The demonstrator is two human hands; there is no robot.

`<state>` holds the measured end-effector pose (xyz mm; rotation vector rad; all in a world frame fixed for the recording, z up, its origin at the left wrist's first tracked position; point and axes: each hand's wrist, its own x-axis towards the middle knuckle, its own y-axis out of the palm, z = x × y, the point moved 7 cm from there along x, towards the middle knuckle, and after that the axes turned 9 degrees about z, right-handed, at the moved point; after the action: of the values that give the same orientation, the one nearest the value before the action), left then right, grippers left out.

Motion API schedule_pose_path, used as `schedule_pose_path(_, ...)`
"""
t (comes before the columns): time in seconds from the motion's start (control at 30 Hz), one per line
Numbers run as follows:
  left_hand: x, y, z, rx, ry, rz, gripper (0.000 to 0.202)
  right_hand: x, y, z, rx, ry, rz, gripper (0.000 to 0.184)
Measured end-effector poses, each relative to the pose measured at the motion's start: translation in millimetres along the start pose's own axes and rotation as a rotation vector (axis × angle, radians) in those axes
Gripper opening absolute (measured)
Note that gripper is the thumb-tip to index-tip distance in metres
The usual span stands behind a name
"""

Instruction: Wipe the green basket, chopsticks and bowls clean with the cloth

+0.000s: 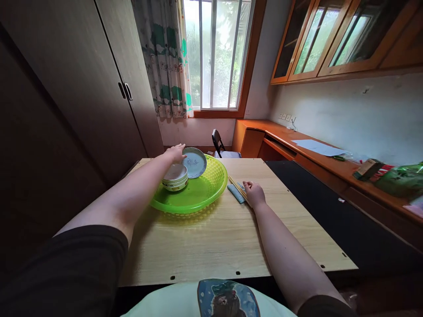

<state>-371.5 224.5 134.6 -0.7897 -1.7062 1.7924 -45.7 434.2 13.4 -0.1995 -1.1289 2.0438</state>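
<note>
My left hand [176, 153] reaches over a large green plastic basket [158, 207], closed on the left rim of a blue-grey plate [195, 164]. The plate is tilted up, its face towards me. Below that hand, a short stack of white bowls [175, 179] stands in the basket's left part. My right hand [254, 193] rests right of the basket with its fingers curled in. Wooden chopsticks [235, 185] lie next to it, over a blue patterned cloth [234, 194]. What the curled fingers hold, if anything, is hidden.
The basket stands on a light wooden table [198, 251]. Behind the table is a folding chair [218, 141]. Along the right wall runs an orange-brown desk [280, 138] with papers [319, 147] and a green bag [401, 182]. A dark wardrobe [82, 88] stands left.
</note>
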Motion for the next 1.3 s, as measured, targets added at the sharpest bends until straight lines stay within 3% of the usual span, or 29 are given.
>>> schedule_pose_path(0.1,16.9,6.8,-1.4,-0.033,-0.039,0.009,0.074,-0.2,-0.8,1.2,-0.004,-0.023,-0.009,0.045)
schedule_pose_path(0.37,23.7,5.3,3.8,-0.058,-0.021,-0.065,0.039,1.2,1.5,4.9,-0.024,-0.061,-0.006,0.047)
schedule_pose_path(0.6,12.0,-11.2,-23.0,-0.004,0.099,-0.189,0.03,-0.5,-0.3,6.3,-0.004,-0.062,-0.007,0.048)
schedule_pose_path(0.73,-1.7,-37.8,-26.4,-0.002,0.124,-0.304,0.033,-1.6,-1.9,6.4,0.009,-0.059,-0.016,0.049)
schedule_pose_path(0.83,-22.5,-77.3,-1.2,-0.079,0.064,-0.485,0.036,-1.4,-1.6,5.5,0.011,-0.046,-0.016,0.049)
schedule_pose_path(0.93,-59.6,-123.4,46.7,-0.283,-0.052,-0.741,0.037,-0.9,-0.4,5.2,0.021,-0.044,-0.013,0.048)
schedule_pose_path(1.03,-99.3,-152.7,98.6,-0.48,-0.154,-0.838,0.041,-0.2,1.6,4.8,0.033,-0.046,-0.012,0.048)
schedule_pose_path(1.17,-137.8,-156.2,156.2,-0.629,-0.25,-0.692,0.047,0.6,4.8,5.1,0.03,-0.053,-0.024,0.047)
schedule_pose_path(1.3,-153.8,-124.6,191.8,-0.605,-0.273,-0.411,0.05,0.5,6.6,6.0,0.028,-0.044,-0.02,0.046)
